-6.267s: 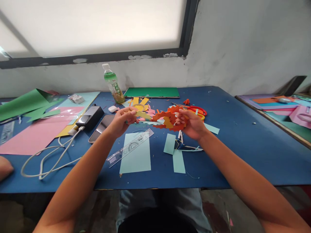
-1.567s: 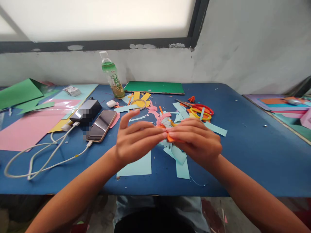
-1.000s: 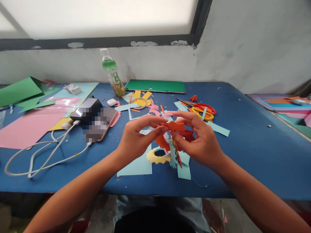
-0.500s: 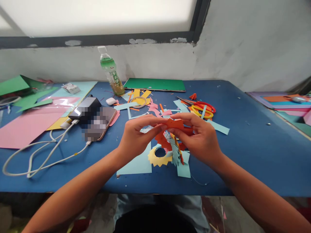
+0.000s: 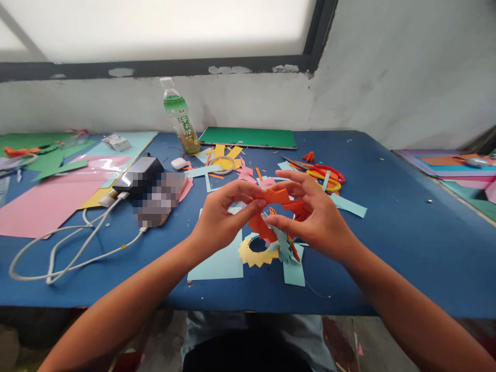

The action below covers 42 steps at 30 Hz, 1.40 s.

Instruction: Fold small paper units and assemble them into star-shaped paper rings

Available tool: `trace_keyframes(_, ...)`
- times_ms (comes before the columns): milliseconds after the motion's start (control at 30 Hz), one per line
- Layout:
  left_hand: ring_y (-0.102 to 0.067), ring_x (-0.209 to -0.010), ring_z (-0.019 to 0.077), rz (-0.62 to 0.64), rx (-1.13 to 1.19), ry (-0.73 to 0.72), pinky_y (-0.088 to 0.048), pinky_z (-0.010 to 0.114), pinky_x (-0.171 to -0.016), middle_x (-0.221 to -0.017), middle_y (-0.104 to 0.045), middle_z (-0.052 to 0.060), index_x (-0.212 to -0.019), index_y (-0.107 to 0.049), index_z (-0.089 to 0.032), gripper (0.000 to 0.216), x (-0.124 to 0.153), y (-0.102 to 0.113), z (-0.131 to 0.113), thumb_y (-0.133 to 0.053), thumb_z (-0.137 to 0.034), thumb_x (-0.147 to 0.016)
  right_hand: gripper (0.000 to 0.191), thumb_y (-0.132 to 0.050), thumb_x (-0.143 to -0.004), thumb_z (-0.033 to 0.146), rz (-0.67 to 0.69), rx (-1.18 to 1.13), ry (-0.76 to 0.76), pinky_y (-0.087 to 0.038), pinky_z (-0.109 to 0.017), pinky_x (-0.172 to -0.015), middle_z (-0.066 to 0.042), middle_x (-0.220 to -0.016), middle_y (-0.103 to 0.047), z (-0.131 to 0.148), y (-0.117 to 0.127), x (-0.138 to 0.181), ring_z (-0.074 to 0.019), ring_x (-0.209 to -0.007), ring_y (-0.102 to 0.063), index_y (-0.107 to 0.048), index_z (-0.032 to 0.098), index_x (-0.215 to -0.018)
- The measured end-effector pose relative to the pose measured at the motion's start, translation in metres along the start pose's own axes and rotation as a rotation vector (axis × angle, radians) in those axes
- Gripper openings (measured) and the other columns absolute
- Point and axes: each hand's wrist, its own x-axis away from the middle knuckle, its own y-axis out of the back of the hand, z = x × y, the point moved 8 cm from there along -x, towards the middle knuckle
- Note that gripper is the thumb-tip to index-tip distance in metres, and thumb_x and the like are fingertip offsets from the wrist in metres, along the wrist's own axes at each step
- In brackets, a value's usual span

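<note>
An orange folded-paper ring with a zigzag edge is pinched between the thumb and fingers of my left hand. My right hand is around the ring's right side, its thumb and fingers spread apart; whether it touches the paper is hard to see. Through the orange ring hangs a light blue toothed paper ring. Beside that lies a yellow toothed paper ring. A light blue sheet and a blue strip lie beneath my hands.
Red and yellow scissors lie beyond my right hand. Paper scraps and a tape roll are behind my hands. A bottle, a phone with a white cable, and a black charger stand or lie to the left.
My right thumb and fingers have moved apart from their pinch on the orange ring. My left hand keeps its grip, and the ring is seen more openly.
</note>
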Motion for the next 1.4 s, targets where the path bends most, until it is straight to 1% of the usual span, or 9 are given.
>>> trace_keyframes(67, -0.061, -0.076, 0.0093, -0.007, 0.029, -0.01, -0.052, 0.02, -0.071, -0.086, -0.066, 0.0, -0.088, -0.063, -0.018, 0.01, -0.001, 0.002, 0.001, -0.065, -0.016, -0.079, 0.061, -0.073, -0.071, 0.034, -0.025, 0.004, 0.029, -0.053, -0.032, -0.084, -0.005, -0.116, -0.059, 0.0, 0.007, -0.003, -0.0199, -0.107, -0.057, -0.044, 0.026, -0.124)
trace_keyframes(133, -0.061, -0.077, 0.009, -0.015, 0.038, -0.009, -0.052, 0.02, -0.07, -0.089, -0.065, 0.0, -0.092, -0.062, -0.02, 0.013, -0.002, 0.004, 0.002, -0.064, -0.016, -0.08, 0.048, -0.067, -0.076, 0.038, -0.057, -0.018, 0.023, -0.051, -0.033, -0.087, -0.005, -0.112, -0.061, -0.002, 0.015, -0.007, -0.0182, -0.104, -0.059, -0.049, 0.024, -0.118)
trace_keyframes(200, -0.06, -0.077, 0.0087, -0.032, 0.024, -0.011, -0.052, 0.02, -0.069, -0.092, -0.065, 0.0, -0.096, -0.062, -0.021, 0.016, -0.002, 0.007, 0.004, -0.063, -0.016, -0.081, 0.033, -0.061, -0.081, 0.04, -0.043, -0.037, -0.025, -0.054, -0.029, -0.077, -0.005, -0.101, -0.066, -0.006, 0.019, -0.01, -0.016, -0.09, -0.063, -0.056, 0.021, -0.107)
trace_keyframes(267, -0.059, -0.076, 0.0081, -0.046, -0.005, -0.028, -0.052, 0.019, -0.068, -0.094, -0.064, -0.001, -0.1, -0.061, -0.022, 0.02, -0.002, 0.009, 0.004, -0.063, -0.017, -0.081, 0.025, -0.059, -0.083, 0.042, -0.003, -0.028, -0.073, -0.054, -0.025, -0.063, -0.003, -0.086, -0.068, -0.01, 0.019, -0.011, -0.0138, -0.075, -0.065, -0.061, 0.019, -0.094)
trace_keyframes(433, -0.06, -0.084, 0.0115, 0.024, -0.119, -0.024, -0.052, 0.024, -0.077, -0.098, -0.066, 0.002, -0.111, -0.059, -0.021, 0.026, -0.002, 0.005, 0.005, -0.058, -0.021, -0.085, 0.026, -0.06, -0.081, 0.041, 0.033, 0.019, -0.095, -0.051, -0.022, -0.054, -0.002, -0.071, -0.066, -0.012, 0.017, -0.011, -0.0115, -0.062, -0.062, -0.065, 0.016, -0.082)
trace_keyframes(600, -0.062, -0.088, 0.0135, 0.127, -0.273, -0.088, -0.053, 0.026, -0.079, -0.104, -0.067, 0.004, -0.112, -0.059, -0.02, 0.026, -0.001, -0.004, -0.001, -0.053, -0.02, -0.087, 0.026, -0.06, -0.081, 0.041, -0.013, 0.002, -0.135, -0.049, -0.02, -0.048, -0.002, -0.067, -0.065, -0.016, 0.015, -0.009, -0.0105, -0.057, -0.06, -0.065, 0.015, -0.082)
trace_keyframes(767, -0.063, -0.093, 0.0141, 0.182, -0.282, -0.117, -0.053, 0.026, -0.079, -0.105, -0.068, 0.005, -0.111, -0.059, -0.019, 0.025, 0.0, -0.009, -0.004, -0.052, -0.017, -0.086, 0.026, -0.06, -0.081, 0.041, -0.075, -0.015, -0.115, -0.044, -0.019, -0.044, 0.0, -0.063, -0.063, -0.014, 0.015, -0.008, -0.0083, -0.05, -0.055, -0.066, 0.015, -0.082)
trace_keyframes(933, -0.064, -0.091, 0.0129, 0.189, -0.262, -0.116, -0.053, 0.024, -0.078, -0.104, -0.068, 0.005, -0.111, -0.059, -0.018, 0.026, 0.0, -0.011, -0.002, -0.053, -0.016, -0.086, 0.028, -0.06, -0.081, 0.043, -0.119, -0.004, -0.123, -0.04, -0.02, -0.041, 0.0, -0.06, -0.06, -0.014, 0.015, -0.007, -0.0075, -0.046, -0.05, -0.066, 0.015, -0.08)
trace_keyframes(1400, -0.063, -0.092, 0.0121, 0.172, -0.305, -0.184, -0.051, 0.025, -0.083, -0.103, -0.068, 0.005, -0.109, -0.06, -0.018, 0.025, 0.002, -0.012, -0.008, -0.052, -0.013, -0.086, 0.027, -0.06, -0.081, 0.044, -0.204, 0.003, -0.072, -0.039, -0.02, -0.044, 0.001, -0.06, -0.058, -0.018, 0.013, -0.004, -0.0085, -0.05, -0.049, -0.067, 0.018, -0.082)
